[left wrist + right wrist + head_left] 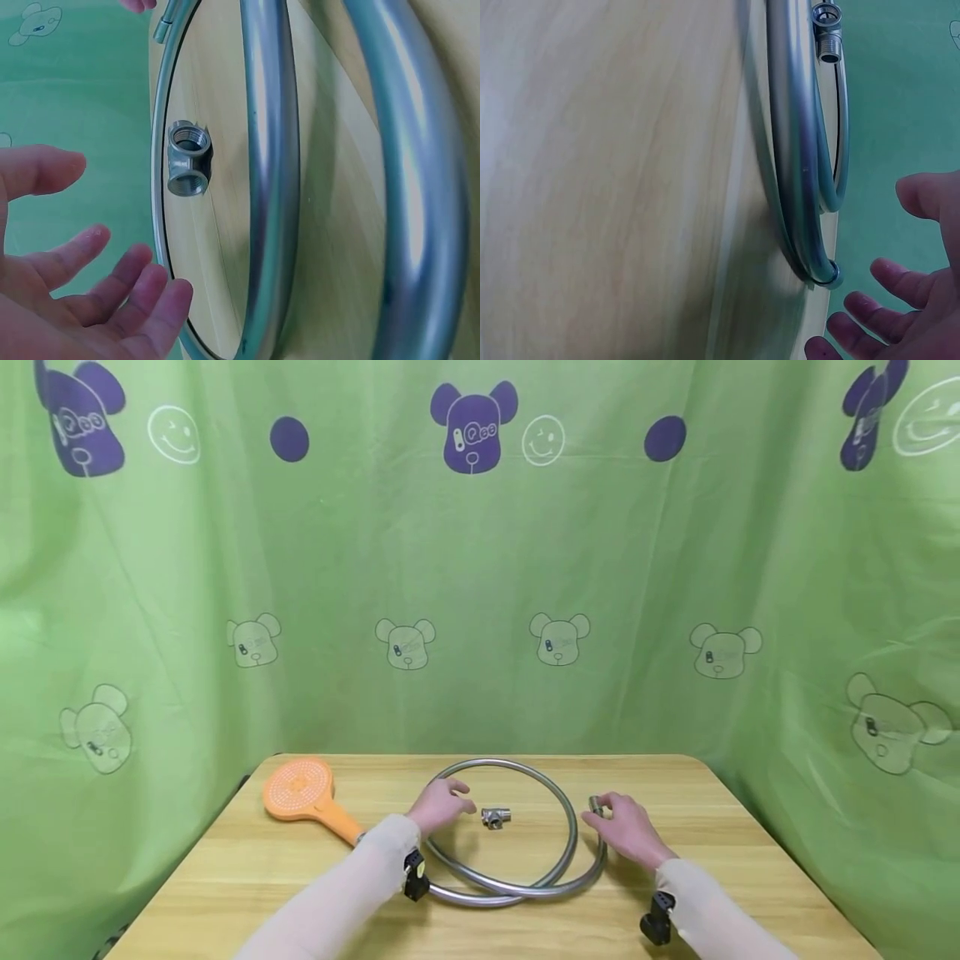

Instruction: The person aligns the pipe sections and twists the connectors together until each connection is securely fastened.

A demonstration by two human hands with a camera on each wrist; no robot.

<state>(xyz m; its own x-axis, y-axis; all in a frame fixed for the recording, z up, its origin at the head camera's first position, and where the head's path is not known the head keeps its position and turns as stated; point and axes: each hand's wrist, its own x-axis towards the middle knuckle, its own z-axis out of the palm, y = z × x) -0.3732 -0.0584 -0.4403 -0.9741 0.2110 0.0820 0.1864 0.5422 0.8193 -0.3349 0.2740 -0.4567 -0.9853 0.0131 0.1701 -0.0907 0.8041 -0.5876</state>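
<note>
A coiled metal shower hose (pixel 525 891) lies in a loop on the table. Inside the loop sits a small silver tee fitting (pixel 495 817); its threaded openings show in the left wrist view. My left hand (pixel 438 807) hovers over the loop's left side, fingers spread and relaxed, holding nothing. The right hand (pixel 628 831) is beside the free hose end (pixel 595 804) at the loop's right. In the right wrist view its fingers (pixel 889 319) are parted around no object, close to that end. An orange shower head (pixel 300 789) lies face up at the left, its handle towards the hose.
The wooden table (pixel 712 827) carries all these things. A green curtain (pixel 480 693) printed with bear heads hangs behind it and along both sides. Black wrist cameras (pixel 657 918) are strapped to both sleeves.
</note>
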